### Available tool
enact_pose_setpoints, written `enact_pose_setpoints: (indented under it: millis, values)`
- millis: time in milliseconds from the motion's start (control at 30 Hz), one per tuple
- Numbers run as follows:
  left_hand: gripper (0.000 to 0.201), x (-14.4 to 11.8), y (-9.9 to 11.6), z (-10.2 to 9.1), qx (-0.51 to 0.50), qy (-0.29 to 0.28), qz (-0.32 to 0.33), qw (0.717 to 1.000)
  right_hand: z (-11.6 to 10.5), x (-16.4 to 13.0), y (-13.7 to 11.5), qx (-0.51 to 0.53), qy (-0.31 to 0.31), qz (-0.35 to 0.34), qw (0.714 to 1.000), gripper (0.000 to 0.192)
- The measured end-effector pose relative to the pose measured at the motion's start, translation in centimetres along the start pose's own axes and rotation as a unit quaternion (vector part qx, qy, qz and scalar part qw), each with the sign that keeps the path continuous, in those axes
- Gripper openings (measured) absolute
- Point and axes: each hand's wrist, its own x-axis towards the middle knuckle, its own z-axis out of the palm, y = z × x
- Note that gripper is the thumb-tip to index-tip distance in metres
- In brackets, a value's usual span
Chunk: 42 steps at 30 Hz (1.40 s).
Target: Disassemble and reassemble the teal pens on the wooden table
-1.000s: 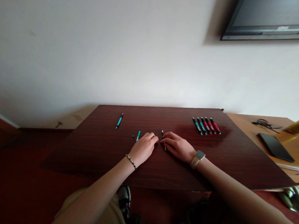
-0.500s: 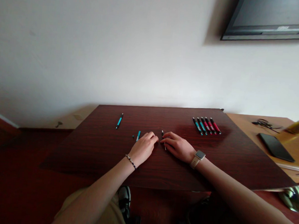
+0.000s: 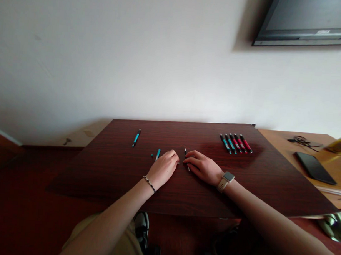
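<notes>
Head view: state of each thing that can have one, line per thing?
Left hand: fingers curled, contents unclear
Right hand: fingers bent over dark pen part
Dark pen part: partly covered
Blue barrel: separate, lying down
Small blue piece: loose
Lone blue pen: assembled
Five-pen row: assembled, lined up
Cable: coiled
Black device: lying flat
TV: no picture visible
Watch: strapped on

Dark reddish-brown tabletop (image 3: 200,200) with fine, streaky wood grain. Near the surface's far left corner, a bright turquoise pen (image 3: 136,137) with black ends. Towards its far right corner, two turquoise pens (image 3: 225,143) beside three crimson pens (image 3: 240,143), all topped in black. Midway between the left and right edges, a turquoise barrel (image 3: 157,154) and a black pen part (image 3: 185,152) with a pale tip. Closer to the near edge, a black-and-white banded bracelet (image 3: 149,184) and a beige-strapped watch (image 3: 228,176) with a dark grey face.
</notes>
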Motion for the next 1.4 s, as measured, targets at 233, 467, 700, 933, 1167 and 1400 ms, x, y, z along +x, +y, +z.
enact_pose_setpoints:
  millis: [233, 467, 700, 933, 1167, 1400]
  values:
    - [0.013, -0.1, -0.22, 0.69, 0.028, 0.0, 0.002, 1.0, 0.02, 0.03, -0.02, 0.003, 0.001, -0.003, 1.0, 0.026]
    - [0.014, -0.12, 0.02, 0.51, 0.053, -0.012, 0.007, 0.998, 0.06, 0.04, -0.02, 0.0, -0.003, 0.001, 1.0, 0.025]
    - [0.013, -0.16, 0.12, 0.44, 0.064, -0.013, 0.009, 0.998, -0.19, 0.16, -0.31, 0.004, 0.003, -0.006, 1.0, 0.026]
    - [0.016, -0.14, 0.2, 0.41, 0.067, -0.022, 0.014, 0.997, -0.04, 0.18, -0.16, 0.001, 0.002, -0.006, 1.0, 0.026]
    - [0.015, 0.01, 0.32, 0.34, 0.063, -0.023, 0.014, 0.998, 0.0, 0.13, -0.12, 0.001, -0.002, -0.002, 1.0, 0.026]
    - [0.016, -0.17, -0.13, 0.51, 0.047, -0.016, -0.013, 0.999, 0.15, 0.08, 0.0, 0.005, 0.013, -0.005, 1.0, 0.026]
